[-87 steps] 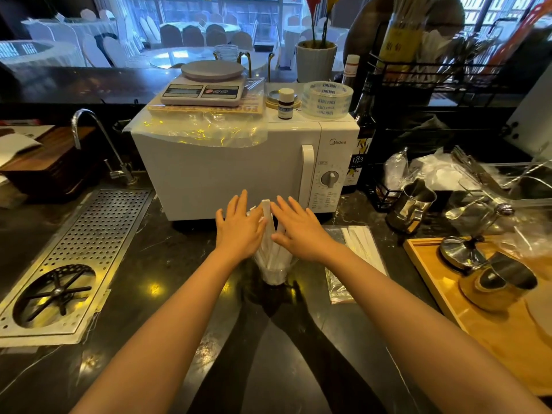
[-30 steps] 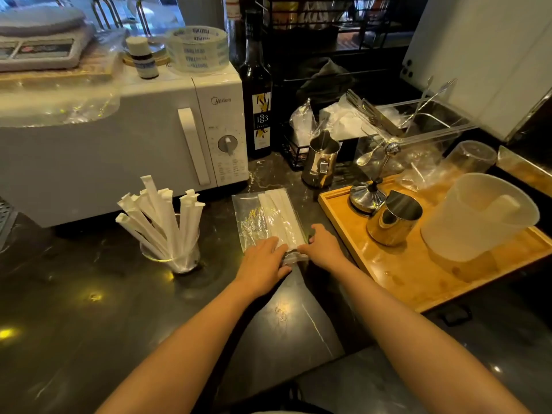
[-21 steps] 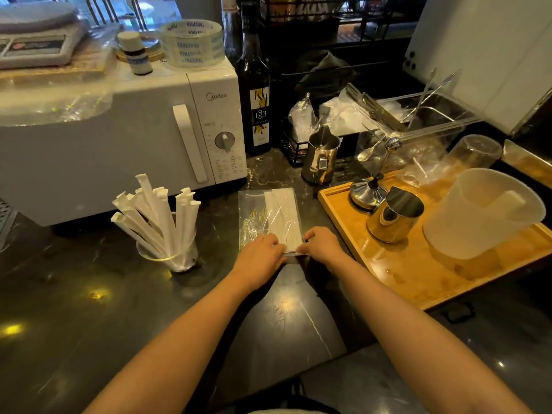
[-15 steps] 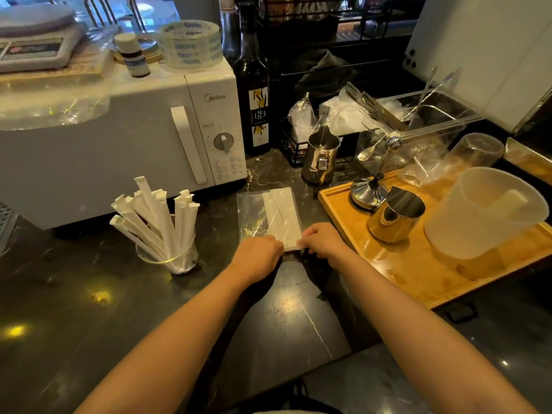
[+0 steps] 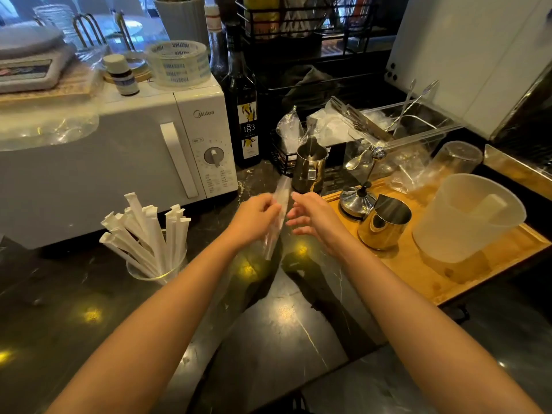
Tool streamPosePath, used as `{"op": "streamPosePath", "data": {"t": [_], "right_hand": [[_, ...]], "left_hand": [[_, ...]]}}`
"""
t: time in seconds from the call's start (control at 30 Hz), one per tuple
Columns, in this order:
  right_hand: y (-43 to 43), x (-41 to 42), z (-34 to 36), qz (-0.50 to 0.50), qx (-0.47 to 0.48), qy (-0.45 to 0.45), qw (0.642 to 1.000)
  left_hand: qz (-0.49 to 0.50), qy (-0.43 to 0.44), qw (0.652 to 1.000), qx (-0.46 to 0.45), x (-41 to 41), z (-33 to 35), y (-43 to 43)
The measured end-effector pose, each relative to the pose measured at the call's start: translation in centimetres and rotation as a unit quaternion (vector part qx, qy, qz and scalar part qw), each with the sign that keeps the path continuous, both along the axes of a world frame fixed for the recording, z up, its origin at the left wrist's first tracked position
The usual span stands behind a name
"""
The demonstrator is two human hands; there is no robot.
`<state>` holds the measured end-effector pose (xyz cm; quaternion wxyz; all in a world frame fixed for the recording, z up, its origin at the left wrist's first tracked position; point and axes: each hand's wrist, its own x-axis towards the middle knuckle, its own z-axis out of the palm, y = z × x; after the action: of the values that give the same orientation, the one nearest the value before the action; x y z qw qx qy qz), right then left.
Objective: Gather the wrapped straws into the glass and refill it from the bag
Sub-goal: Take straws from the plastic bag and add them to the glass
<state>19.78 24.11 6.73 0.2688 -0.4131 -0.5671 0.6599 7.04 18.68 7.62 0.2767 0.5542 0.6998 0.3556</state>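
A clear glass [image 5: 155, 271] stands on the dark counter in front of the microwave, with several white paper-wrapped straws [image 5: 146, 231] fanned out of it. To its right, a clear plastic bag of straws [image 5: 279, 213] is lifted off the counter and seen edge-on, blurred. My left hand [image 5: 254, 218] pinches the bag's left side. My right hand [image 5: 310, 215] is just right of the bag with fingers spread; I cannot tell whether its fingertips touch the plastic.
A white microwave [image 5: 119, 162] stands behind the glass. A dark syrup bottle [image 5: 243, 109] and steel pitcher [image 5: 309, 167] stand behind the hands. At the right, a wooden tray [image 5: 418, 273] carries a brass jug [image 5: 383, 224], a lid and a white plastic pitcher [image 5: 469, 216].
The bag lay flat on the counter under both hands; now it is raised and turned on edge. Earlier still, both hands left the straws in the glass and moved right to the bag.
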Motion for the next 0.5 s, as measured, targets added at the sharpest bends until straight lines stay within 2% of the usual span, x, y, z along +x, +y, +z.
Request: {"op": "streamPosePath", "data": {"t": [0.1,0.17,0.37,0.5], "right_hand": [[-0.2,-0.1,0.4,0.06,0.065,0.002,0.996],[-0.3,-0.2,0.5,0.092,0.088,0.009,0.992],[-0.3,-0.6,0.7,0.115,0.106,0.015,0.988],[-0.5,-0.8,0.6,0.114,0.108,0.022,0.987]], "left_hand": [[-0.017,-0.112,0.994,-0.001,-0.4,1.3,0.1],[-0.04,-0.156,0.987,-0.017,-0.8,1.8,0.0],[-0.101,-0.225,0.968,-0.054,-1.6,2.1,-0.2],[-0.117,-0.229,0.965,-0.042,-1.8,2.0,-0.4]]}}
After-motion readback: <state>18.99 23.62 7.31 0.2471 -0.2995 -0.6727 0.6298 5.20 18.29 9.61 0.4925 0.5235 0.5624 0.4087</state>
